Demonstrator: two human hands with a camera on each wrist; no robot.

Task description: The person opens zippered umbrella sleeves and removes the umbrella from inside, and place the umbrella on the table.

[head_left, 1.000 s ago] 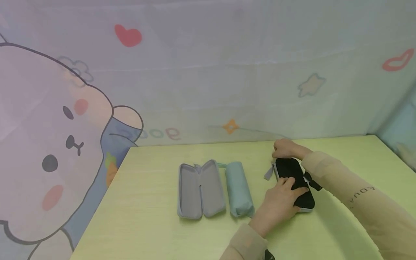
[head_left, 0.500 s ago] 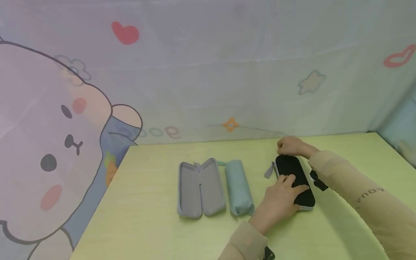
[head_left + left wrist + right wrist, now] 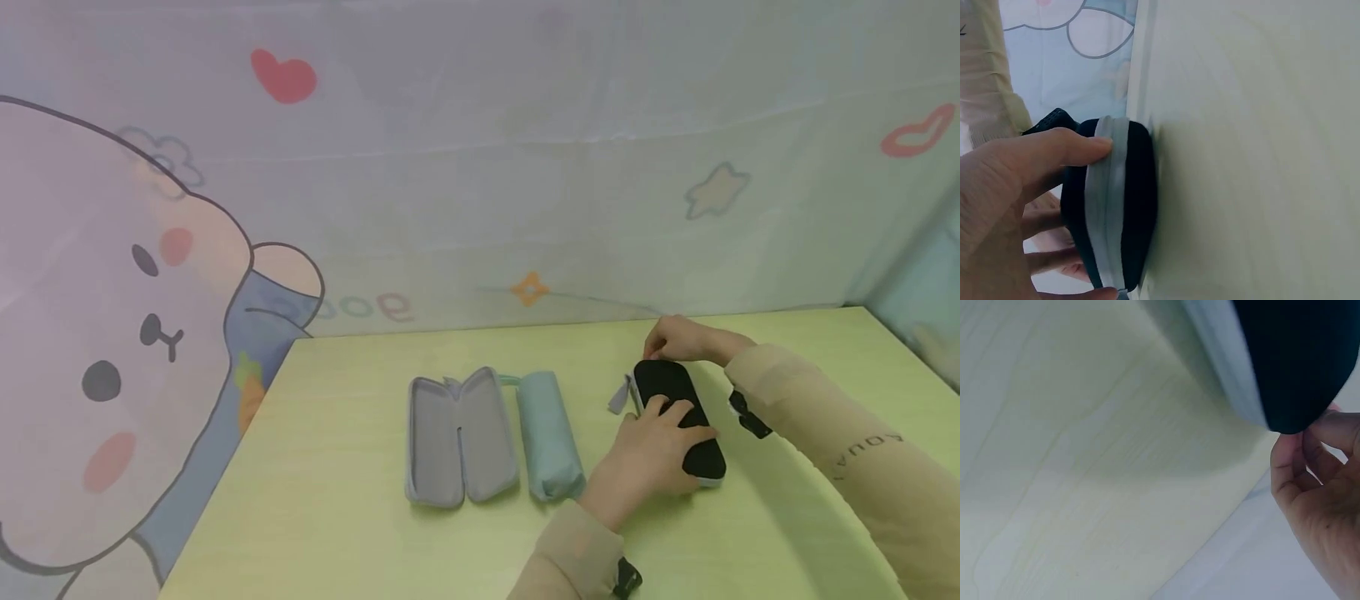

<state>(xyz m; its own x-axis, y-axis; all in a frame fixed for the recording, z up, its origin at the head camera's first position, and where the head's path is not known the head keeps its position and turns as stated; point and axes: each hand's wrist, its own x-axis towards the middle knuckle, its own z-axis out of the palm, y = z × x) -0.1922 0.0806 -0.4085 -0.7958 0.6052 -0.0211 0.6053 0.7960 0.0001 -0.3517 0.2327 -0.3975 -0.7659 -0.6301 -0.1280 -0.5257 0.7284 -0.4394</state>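
Note:
A black pencil case [image 3: 663,380] with a grey zipper band lies on the right side of the table. My left hand [image 3: 656,450] grips its near half, the thumb [image 3: 1085,147] on the zipper band in the left wrist view and the fingers over the top and far side. At the case's far end my right hand [image 3: 678,340] is curled, with fingertips [image 3: 1285,447] pinching right at the zipper edge; the pull between them is hidden. A grey fabric tag [image 3: 619,395] hangs off the case's left side onto the table.
Left of the hands lies a light green pencil pouch [image 3: 549,433], beside an opened grey pencil case [image 3: 461,442] spread on the table [image 3: 337,517]. Behind the table's far edge hangs a printed curtain [image 3: 450,167].
My right hand has slid rightward along the far end of the black case. The left hand stays on the case, with its fingers spread a little wider.

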